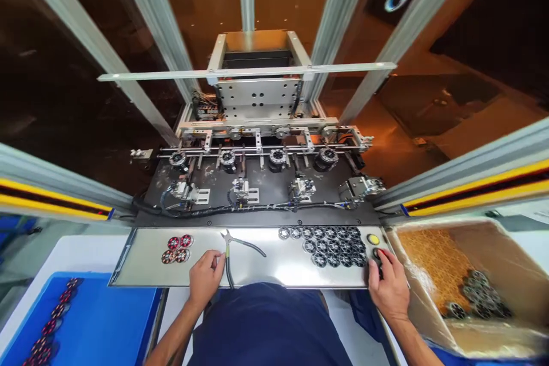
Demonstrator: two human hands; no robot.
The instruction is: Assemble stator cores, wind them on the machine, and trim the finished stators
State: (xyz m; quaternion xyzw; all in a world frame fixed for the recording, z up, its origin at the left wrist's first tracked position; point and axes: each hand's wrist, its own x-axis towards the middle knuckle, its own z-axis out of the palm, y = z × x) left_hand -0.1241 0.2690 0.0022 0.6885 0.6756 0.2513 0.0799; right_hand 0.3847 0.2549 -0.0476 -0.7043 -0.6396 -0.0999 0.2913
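My left hand [207,275] rests on the metal ledge with its fingers curled in. Its fingertips lie against or just beside one handle of the cutting pliers [246,245], whose jaws point away from me; whether they touch cannot be told. Over the ledge's right end, my right hand [390,287] has thumb and forefinger apart around dark push buttons [377,253], partly covered by the fingers. A yellow button [373,239] sits just beyond. Left of that hand lie rows of black and silver ring-shaped parts [333,246]. Several red and copper wound cores [177,249] lie left of the pliers.
Behind the ledge stands a machine with several round fixtures [277,159] and a cable bundle [240,209]. Yellow light-curtain bars [480,189] flank it. A lined carton [416,297] holds more rings at right; a blue tray [115,311] holds wound cores at left.
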